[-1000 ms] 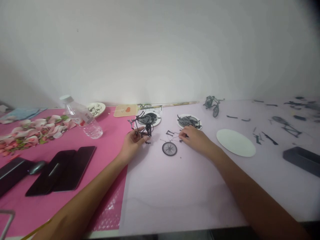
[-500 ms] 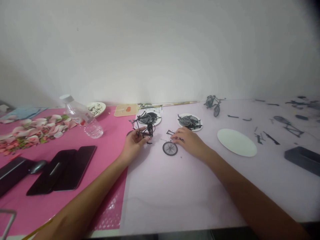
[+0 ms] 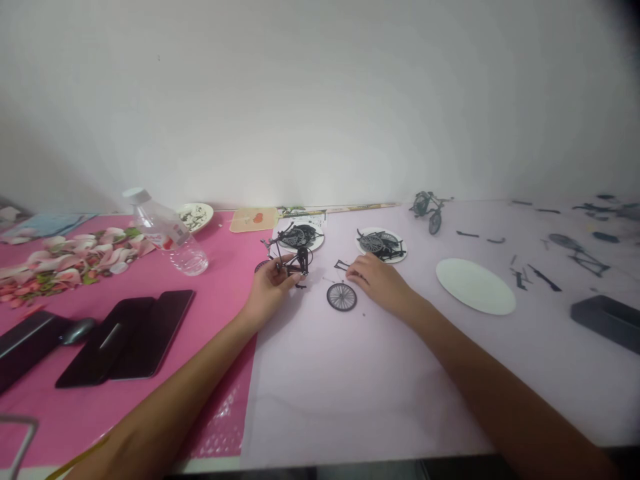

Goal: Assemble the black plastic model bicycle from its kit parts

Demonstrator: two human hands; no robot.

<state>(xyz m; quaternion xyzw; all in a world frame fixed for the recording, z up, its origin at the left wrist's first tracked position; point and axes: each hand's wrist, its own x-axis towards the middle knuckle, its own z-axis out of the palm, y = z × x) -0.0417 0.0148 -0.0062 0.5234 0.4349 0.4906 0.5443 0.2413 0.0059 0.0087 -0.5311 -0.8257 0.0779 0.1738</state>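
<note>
My left hand (image 3: 273,288) is closed around the frame of a small black model bicycle (image 3: 302,261), held tilted just above the table; the fingers hide part of it. A thin forked black bicycle part (image 3: 341,265) sticks out from under the curled fingertips of my right hand (image 3: 376,279), which are closed on it close to the white sheet. Just in front of those fingers lies a loose spoked wheel (image 3: 342,297), flat, with tiny bits around it.
Two white plates of black bicycle parts, one at left (image 3: 320,239) and one at right (image 3: 403,256), stand behind my hands. A bare white plate (image 3: 475,285), loose parts (image 3: 545,277) and another model bicycle (image 3: 429,210) are rightward. Phones (image 3: 153,337), a bottle (image 3: 185,257) and petals (image 3: 75,260) lie left.
The whole view has shifted very slightly. Both hands and the parts they touch stay in nearly the same places.
</note>
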